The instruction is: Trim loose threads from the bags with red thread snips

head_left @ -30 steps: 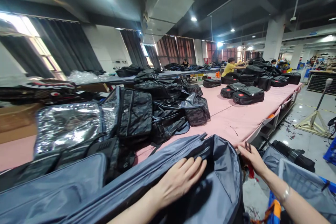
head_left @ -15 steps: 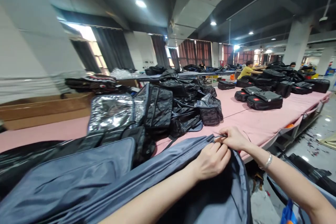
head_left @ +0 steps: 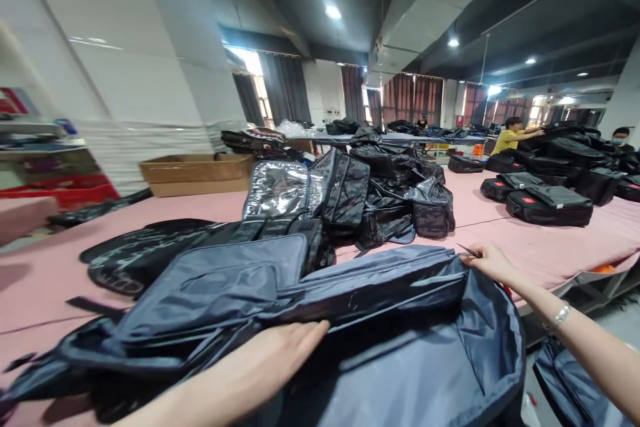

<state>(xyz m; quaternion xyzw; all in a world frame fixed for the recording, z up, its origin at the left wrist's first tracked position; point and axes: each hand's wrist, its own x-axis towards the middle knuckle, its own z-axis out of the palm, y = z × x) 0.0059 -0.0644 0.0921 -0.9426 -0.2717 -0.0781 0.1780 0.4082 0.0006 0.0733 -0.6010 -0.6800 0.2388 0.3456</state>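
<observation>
A large backpack [head_left: 415, 373] with blue-grey lining lies opened out in front of me, its inside facing up. My left hand [head_left: 295, 347] is flat with fingers stretched out, over the bag's inner divider; whether it touches the cloth I cannot tell. At the far right corner of the opening, my right hand [head_left: 489, 263] grips dark, pointed thread snips [head_left: 469, 251], the tip showing past the fingers. Those fingers are beside the lining's top edge. The bag's lined front flap [head_left: 215, 287] is folded out to the left.
Camouflage bags [head_left: 345, 190], one with silver lining, are heaped beyond the backpack on the pink-covered table [head_left: 200, 203]. An open cardboard box [head_left: 200, 177] stands at the left. Black bags [head_left: 547, 205] lie at the right, near a person in yellow [head_left: 507, 139].
My left hand has left the bag's top edge and come left and nearer, its fingers now straight. The bag's mouth is spread wider. The view has turned left.
</observation>
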